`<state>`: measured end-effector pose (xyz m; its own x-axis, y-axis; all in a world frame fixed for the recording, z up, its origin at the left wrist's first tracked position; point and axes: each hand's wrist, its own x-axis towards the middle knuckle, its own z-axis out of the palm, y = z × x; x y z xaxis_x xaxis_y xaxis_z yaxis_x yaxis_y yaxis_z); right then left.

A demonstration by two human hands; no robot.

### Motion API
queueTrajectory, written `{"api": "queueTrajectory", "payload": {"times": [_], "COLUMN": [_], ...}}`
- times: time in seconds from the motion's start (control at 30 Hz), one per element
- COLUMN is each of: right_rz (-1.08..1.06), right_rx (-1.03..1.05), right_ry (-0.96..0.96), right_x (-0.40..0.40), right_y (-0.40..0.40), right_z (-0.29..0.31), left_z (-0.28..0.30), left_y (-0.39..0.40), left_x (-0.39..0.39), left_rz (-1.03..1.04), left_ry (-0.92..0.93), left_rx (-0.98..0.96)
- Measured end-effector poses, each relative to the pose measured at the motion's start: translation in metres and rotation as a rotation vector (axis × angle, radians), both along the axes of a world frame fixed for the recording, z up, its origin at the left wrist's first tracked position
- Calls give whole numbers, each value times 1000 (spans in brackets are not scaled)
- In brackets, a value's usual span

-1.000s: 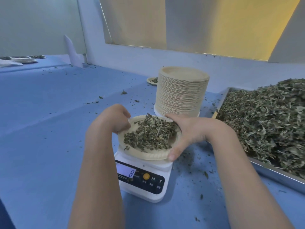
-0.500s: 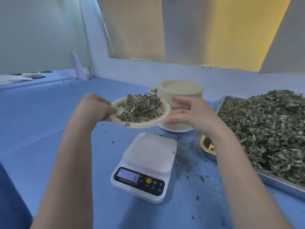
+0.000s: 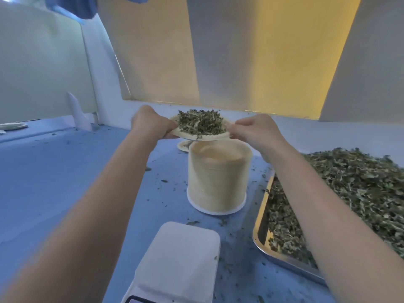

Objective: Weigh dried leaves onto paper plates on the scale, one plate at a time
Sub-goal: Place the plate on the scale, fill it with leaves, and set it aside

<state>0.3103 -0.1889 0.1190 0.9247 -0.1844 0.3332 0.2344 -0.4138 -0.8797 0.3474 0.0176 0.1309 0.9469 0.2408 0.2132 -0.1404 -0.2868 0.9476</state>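
Both hands are raised at the far side of the blue table (image 3: 54, 182). At the left, the left hand (image 3: 148, 124) pinches one edge of a round beige paper plate (image 3: 203, 136) heaped with dried green leaves (image 3: 201, 123); the opposite edge is pinched by the right hand (image 3: 255, 130). The plate is held in the air above a tall stack of beige paper plates (image 3: 218, 178). Nearer, a white digital scale (image 3: 181, 263) is seen bare. At the right, a metal tray (image 3: 284, 259) is piled with loose dried leaves (image 3: 354, 189).
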Motion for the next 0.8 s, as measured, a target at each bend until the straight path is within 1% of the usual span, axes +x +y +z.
{"api": "queueTrajectory", "payload": {"times": [0.1, 0.2, 0.3, 0.37, 0.47, 0.53, 0.6, 0.73, 0.77, 0.8], "right_rz": [-90, -166, -227, -245, -276, -344, -434, -622, -676, -722], "right_rx": [83, 185, 356, 463, 574, 616, 673, 918, 999, 1127], "right_ry": [-23, -7, 49, 138, 278, 346, 401, 413, 395, 366], "right_x": [42, 86, 123, 146, 169, 184, 199, 233, 242, 250], "right_y": [-23, -53, -82, -100, -118, -128, -136, -145, -143, -140], "right_z": [3, 6, 3, -3, -16, -30, -48, -92, -102, -110], "left_z": [5, 8, 2, -9, -26, -39, -55, -95, -105, -114], "left_y": [-27, -55, -74, -80, -85, -92, -101, -127, -133, -138], "left_x": [53, 103, 150, 182, 222, 244, 262, 290, 296, 299], "left_rz": [-93, -278, -422, -520, -667, -788, -882, -1019, -1026, -1024], "left_ry": [-18, 14, 52, 121, 302, 425, 488, 596, 628, 661], "left_rx": [-22, -115, -122, -121, -154, -152, -134, -158, -184, -218]}}
